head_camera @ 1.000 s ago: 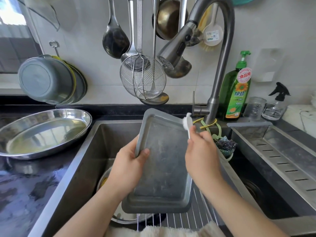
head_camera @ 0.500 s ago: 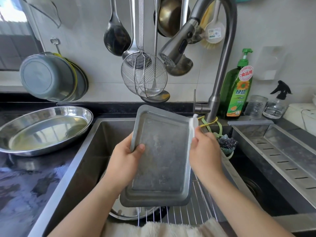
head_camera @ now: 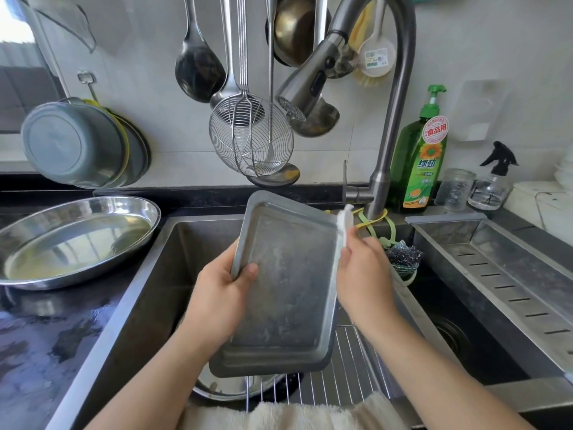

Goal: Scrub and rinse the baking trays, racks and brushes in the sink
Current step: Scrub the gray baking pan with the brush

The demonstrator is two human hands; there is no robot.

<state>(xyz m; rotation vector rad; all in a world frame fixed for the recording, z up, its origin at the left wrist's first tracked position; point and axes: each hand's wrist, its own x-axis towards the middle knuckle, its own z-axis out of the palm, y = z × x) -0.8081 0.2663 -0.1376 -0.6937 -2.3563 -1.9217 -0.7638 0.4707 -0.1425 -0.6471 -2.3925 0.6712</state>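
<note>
- We are in the scrubbing step: our left hand (head_camera: 217,301) grips the tray (head_camera: 286,283) by its left rim, thumb curled over onto the face, and holds it tilted above the sink (head_camera: 148,293).
- Our right hand (head_camera: 364,274) pinches a white brush (head_camera: 344,225), whose head sits against the tray's right rim, just above our fingers.
- The tray face between the two grips looks dull and streaked, so we judge scrubbing unfinished.
- Below the left grip, a rack (head_camera: 347,364) and a round pan wait in the sink.
- Next we need firm strokes along the rim and face while the left grip braces; the faucet (head_camera: 307,88) above shows no water.
</note>
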